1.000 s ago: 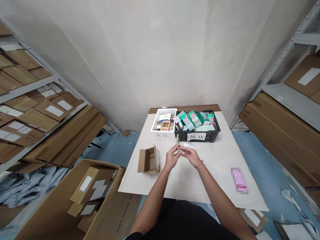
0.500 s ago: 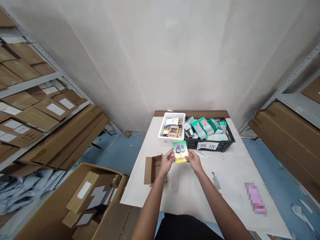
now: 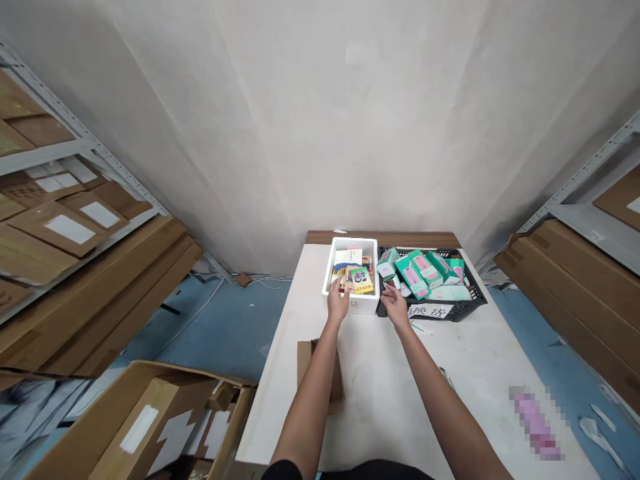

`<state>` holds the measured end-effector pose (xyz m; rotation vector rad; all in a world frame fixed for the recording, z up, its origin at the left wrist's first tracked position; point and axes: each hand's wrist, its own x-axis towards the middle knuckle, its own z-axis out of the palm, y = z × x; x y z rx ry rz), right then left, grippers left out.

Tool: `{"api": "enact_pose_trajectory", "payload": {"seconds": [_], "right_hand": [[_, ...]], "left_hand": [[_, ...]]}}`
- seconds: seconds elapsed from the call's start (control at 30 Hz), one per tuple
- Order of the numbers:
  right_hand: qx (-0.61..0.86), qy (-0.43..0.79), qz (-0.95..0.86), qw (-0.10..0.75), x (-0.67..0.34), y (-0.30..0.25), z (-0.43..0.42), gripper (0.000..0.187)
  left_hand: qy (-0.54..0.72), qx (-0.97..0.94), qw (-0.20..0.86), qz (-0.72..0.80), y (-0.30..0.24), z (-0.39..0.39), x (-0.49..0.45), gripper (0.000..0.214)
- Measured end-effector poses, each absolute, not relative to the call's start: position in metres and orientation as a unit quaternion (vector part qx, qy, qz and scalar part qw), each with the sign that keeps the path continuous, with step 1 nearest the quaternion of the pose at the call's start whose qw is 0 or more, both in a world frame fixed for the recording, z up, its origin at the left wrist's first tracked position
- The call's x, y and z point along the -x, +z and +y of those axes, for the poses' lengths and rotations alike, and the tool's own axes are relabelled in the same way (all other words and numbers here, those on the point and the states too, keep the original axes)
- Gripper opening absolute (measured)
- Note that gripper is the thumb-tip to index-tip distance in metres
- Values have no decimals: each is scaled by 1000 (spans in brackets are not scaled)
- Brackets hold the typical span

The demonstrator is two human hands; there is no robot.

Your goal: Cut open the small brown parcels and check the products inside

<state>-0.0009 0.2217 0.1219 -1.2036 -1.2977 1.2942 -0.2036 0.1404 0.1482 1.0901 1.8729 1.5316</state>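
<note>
From my remote station I find the yellow-green book (image 3: 362,280) lying cover-up on other books inside the white bin (image 3: 369,305), between the two hands and slightly beyond them. I judge it set down; what remains I cannot establish, since the left forearm hides much of the open carton (image 3: 339,383) on the table (image 3: 380,387). The left hand (image 3: 338,303) is at the bin's near left corner, grasping nothing visible; contact with the rim is unclear. The right hand (image 3: 396,308) appears released, fingers loosely curled at the black crate (image 3: 465,311) of green boxes (image 3: 425,270).
</note>
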Motion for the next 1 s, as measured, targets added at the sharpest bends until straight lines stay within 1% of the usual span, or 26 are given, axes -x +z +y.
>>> {"api": "enact_pose_trajectory", "payload": {"seconds": [0.1, 0.23, 0.3, 0.43, 0.5, 0.57, 0.7, 0.73, 0.8, 0.9, 1.0], "right_hand": [[512, 518, -523, 443, -25, 92, 190, 63], [556, 484, -545, 398, -72, 61, 155, 59], [588, 447, -570, 361, -105, 47, 142, 58], [673, 382, -579, 256, -191, 10, 113, 59], [712, 366, -563, 204, -237, -13, 95, 60], [739, 358, -546, 166, -281, -35, 76, 58], [758, 367, -524, 125, -350, -68, 47, 57], [759, 374, -520, 115, -362, -73, 42, 58], [760, 391, -512, 90, -379, -81, 34, 62], [753, 416, -507, 59, -389, -87, 26, 68], [735, 432, -516, 85, -386, -86, 23, 67]], "left_hand": [[556, -362, 262, 701, 122, 112, 194, 58], [507, -394, 310, 701, 80, 74, 151, 50], [443, -421, 338, 716, 56, 54, 125, 48], [239, -440, 395, 770, 4, 7, 74, 47], [181, -434, 419, 777, -20, -18, 50, 46], [127, -424, 430, 787, -42, -43, 26, 54], [-21, -430, 413, 803, -70, -85, -11, 86], [-38, -438, 411, 799, -73, -92, -18, 89], [-50, -451, 413, 790, -76, -98, -28, 89], [-36, -448, 433, 781, -73, -94, -42, 89], [17, -454, 466, 759, -69, -80, -62, 91]]}}
